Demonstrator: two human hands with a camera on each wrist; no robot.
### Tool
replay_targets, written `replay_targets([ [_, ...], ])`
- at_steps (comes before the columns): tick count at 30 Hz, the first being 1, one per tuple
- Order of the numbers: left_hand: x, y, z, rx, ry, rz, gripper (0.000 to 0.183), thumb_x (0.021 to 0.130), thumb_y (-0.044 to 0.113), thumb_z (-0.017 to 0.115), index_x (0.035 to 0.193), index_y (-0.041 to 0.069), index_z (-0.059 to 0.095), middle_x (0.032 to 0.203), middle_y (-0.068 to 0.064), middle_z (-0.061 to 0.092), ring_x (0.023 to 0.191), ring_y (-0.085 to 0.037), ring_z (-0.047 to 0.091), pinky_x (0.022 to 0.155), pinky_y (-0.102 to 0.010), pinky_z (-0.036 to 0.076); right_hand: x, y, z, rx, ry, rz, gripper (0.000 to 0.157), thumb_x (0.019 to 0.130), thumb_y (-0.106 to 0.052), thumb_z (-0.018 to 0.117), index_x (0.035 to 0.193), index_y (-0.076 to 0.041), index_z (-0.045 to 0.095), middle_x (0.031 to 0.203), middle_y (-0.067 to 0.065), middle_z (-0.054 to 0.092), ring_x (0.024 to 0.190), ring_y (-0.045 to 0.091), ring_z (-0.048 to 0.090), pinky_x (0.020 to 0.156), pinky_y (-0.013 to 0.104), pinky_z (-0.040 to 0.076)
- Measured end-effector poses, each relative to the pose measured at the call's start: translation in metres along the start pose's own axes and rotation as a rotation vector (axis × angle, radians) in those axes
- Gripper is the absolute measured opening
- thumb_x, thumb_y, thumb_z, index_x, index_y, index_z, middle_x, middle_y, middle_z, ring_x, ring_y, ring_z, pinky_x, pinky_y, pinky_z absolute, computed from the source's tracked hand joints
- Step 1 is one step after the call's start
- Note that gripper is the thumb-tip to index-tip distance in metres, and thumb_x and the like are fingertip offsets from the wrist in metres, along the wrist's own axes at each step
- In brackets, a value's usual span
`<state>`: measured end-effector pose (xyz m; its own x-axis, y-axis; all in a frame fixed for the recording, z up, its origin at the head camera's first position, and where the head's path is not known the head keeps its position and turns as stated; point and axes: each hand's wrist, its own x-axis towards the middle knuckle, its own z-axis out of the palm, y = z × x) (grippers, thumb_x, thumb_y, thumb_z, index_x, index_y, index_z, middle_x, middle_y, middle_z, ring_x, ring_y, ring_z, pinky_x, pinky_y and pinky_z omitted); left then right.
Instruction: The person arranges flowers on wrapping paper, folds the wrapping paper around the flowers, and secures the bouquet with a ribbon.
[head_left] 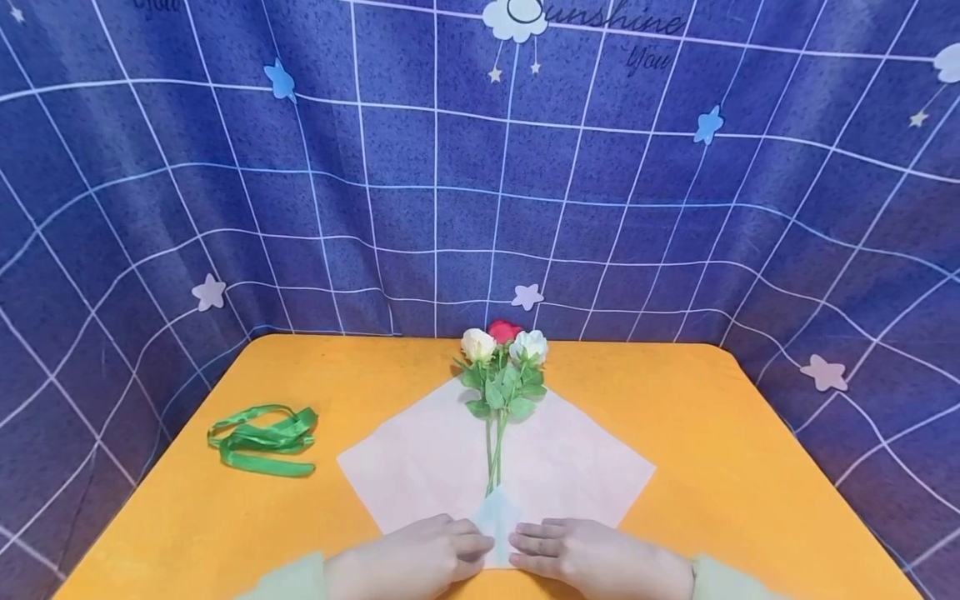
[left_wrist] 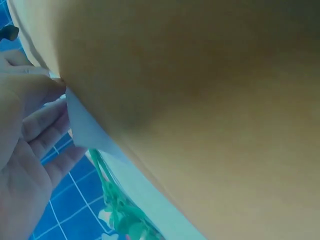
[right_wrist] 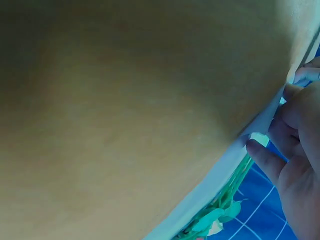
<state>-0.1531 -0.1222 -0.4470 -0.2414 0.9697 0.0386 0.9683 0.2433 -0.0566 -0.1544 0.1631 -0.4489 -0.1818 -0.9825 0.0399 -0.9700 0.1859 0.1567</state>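
Note:
A pale pink sheet of wrapping paper (head_left: 420,467) lies cornerwise on the orange table, its near corner folded up into a bluish flap (head_left: 497,523). The flap overlaps the stem ends of several artificial roses (head_left: 498,383), with white, cream and red heads and green leaves. My left hand (head_left: 431,552) pinches the folded edge on the left; in the left wrist view its thumb (left_wrist: 47,90) meets the paper's edge. Mirroring it, my right hand (head_left: 581,554) pinches the fold's right end, fingers over the flap. The thumbs are hidden in the head view.
A loosely coiled green ribbon (head_left: 266,442) lies on the left of the orange table (head_left: 720,450). Behind and at both sides hangs a blue curtain (head_left: 465,208) with white grid lines and stars. The rose heads reach near the table's back edge.

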Motion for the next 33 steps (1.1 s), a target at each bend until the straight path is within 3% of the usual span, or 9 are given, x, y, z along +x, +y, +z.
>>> replay_targets([
  [4, -0.009, -0.001, 0.001, 0.004, -0.015, 0.007, 0.045, 0.1, 0.047, 0.034, 0.117, 0.019, 0.066, 0.13, 0.006, 0.056, 0.108, -0.005, 0.054, 0.088, -0.019, 0.045, -0.008, 0.0, 0.006, -0.112, 0.025, -0.038, 0.046, 0.101, -0.038, 0.039, 0.141, -0.015, 0.045, 0.141, 0.001, 0.049, 0.129, 0.014, 0.045, 0.101, 0.028, 0.042],
  [7, -0.015, -0.002, 0.001, 0.006, -0.009, -0.003, 0.033, 0.1, 0.036, 0.043, 0.113, 0.02, 0.068, 0.128, 0.008, 0.057, 0.102, -0.003, 0.056, 0.085, -0.018, 0.046, -0.014, 0.003, 0.01, -0.167, 0.047, -0.073, 0.045, 0.101, -0.036, 0.04, 0.141, -0.016, 0.045, 0.14, 0.001, 0.049, 0.13, 0.016, 0.045, 0.101, 0.03, 0.043],
  [11, -0.024, -0.005, 0.0, 0.018, 0.026, -0.014, 0.017, 0.093, 0.022, 0.058, 0.103, 0.02, 0.072, 0.116, 0.011, 0.062, 0.088, -0.002, 0.054, 0.078, -0.014, 0.045, -0.023, 0.009, 0.007, -0.157, 0.057, -0.115, 0.043, 0.101, -0.032, 0.042, 0.139, -0.016, 0.047, 0.14, 0.001, 0.049, 0.131, 0.016, 0.044, 0.102, 0.031, 0.042],
  [17, -0.036, -0.009, -0.005, -0.016, 0.089, 0.004, 0.01, 0.082, 0.014, 0.069, 0.078, 0.02, 0.076, 0.108, 0.013, 0.064, 0.076, -0.002, 0.045, 0.07, -0.009, 0.038, -0.035, 0.02, 0.001, -0.107, 0.085, -0.176, 0.04, 0.094, -0.025, 0.055, 0.133, -0.015, 0.054, 0.136, -0.003, 0.053, 0.131, 0.016, 0.043, 0.103, 0.03, 0.04],
  [20, -0.039, -0.01, -0.007, -0.057, 0.107, -0.016, 0.014, 0.079, 0.01, 0.07, 0.069, 0.02, 0.074, 0.091, 0.015, 0.065, 0.069, 0.0, 0.039, 0.064, -0.006, 0.033, -0.039, 0.024, 0.001, -0.083, 0.107, -0.199, 0.041, 0.087, -0.018, 0.062, 0.128, -0.015, 0.059, 0.134, -0.002, 0.055, 0.132, 0.017, 0.043, 0.104, 0.029, 0.039],
  [23, -0.039, -0.012, -0.007, -0.131, 0.078, -0.065, 0.018, 0.081, 0.009, 0.068, 0.069, 0.022, 0.072, 0.07, 0.019, 0.054, 0.064, 0.002, 0.033, 0.058, -0.005, 0.027, -0.038, 0.027, 0.001, -0.03, 0.131, -0.216, 0.04, 0.082, -0.013, 0.066, 0.122, -0.014, 0.064, 0.131, -0.001, 0.057, 0.13, 0.017, 0.045, 0.104, 0.029, 0.039],
  [26, -0.039, -0.014, -0.007, -0.136, 0.074, -0.099, 0.02, 0.084, 0.011, 0.068, 0.068, 0.023, 0.066, 0.062, 0.019, 0.043, 0.061, 0.003, 0.031, 0.057, -0.005, 0.026, -0.033, 0.026, 0.0, 0.077, 0.152, -0.2, 0.032, 0.079, -0.005, 0.065, 0.109, -0.012, 0.07, 0.123, -0.003, 0.062, 0.123, 0.012, 0.051, 0.103, 0.026, 0.04],
  [29, -0.038, -0.014, -0.005, -0.019, 0.12, -0.074, 0.02, 0.082, 0.018, 0.071, 0.067, 0.024, 0.059, 0.062, 0.018, 0.042, 0.061, 0.002, 0.032, 0.058, -0.007, 0.027, -0.024, 0.022, -0.003, 0.174, 0.161, -0.14, 0.022, 0.083, -0.002, 0.062, 0.099, -0.015, 0.071, 0.107, -0.008, 0.066, 0.107, 0.004, 0.058, 0.096, 0.017, 0.042],
  [33, -0.035, -0.013, -0.003, 0.076, 0.165, -0.058, 0.018, 0.082, 0.023, 0.072, 0.071, 0.024, 0.057, 0.065, 0.018, 0.044, 0.063, 0.001, 0.035, 0.061, -0.008, 0.03, -0.009, 0.015, -0.006, 0.228, 0.114, 0.0, 0.013, 0.095, -0.017, 0.056, 0.103, -0.022, 0.064, 0.089, -0.016, 0.059, 0.082, -0.004, 0.051, 0.08, 0.007, 0.042],
])
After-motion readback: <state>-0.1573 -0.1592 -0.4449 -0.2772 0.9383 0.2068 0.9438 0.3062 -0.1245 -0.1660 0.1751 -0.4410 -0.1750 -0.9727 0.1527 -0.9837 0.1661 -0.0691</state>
